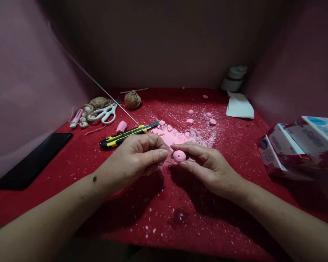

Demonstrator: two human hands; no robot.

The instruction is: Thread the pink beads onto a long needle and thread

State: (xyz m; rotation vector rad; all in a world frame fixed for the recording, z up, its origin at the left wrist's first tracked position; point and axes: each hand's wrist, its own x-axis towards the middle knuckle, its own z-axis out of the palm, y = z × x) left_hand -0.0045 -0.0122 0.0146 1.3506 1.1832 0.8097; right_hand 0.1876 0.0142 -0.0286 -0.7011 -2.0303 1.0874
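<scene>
Thumb and fingers of my right hand (210, 165) pinch a rounded pink piece (179, 156) with a small dark hole in its face. It looks like a bead of soap or chalk. My left hand (142, 154) is closed in a pinch on a thin needle-like tool (171, 156), which points at the pink piece's left side. Whether its tip is inside cannot be made out. Just beyond the left hand lies a black and yellow utility knife (123, 137), beside a pink block (121, 126). Pink crumbs and powder (175, 137) are heaped behind both hands.
Left on the red table (164, 225) are white scissors (105, 113), twine (132, 99), a pink cutter (76, 118) and a black flat object (35, 160). A pale line (93, 80) slants down there. Right are boxes (297, 142), white paper (239, 106) and a bottle (234, 79).
</scene>
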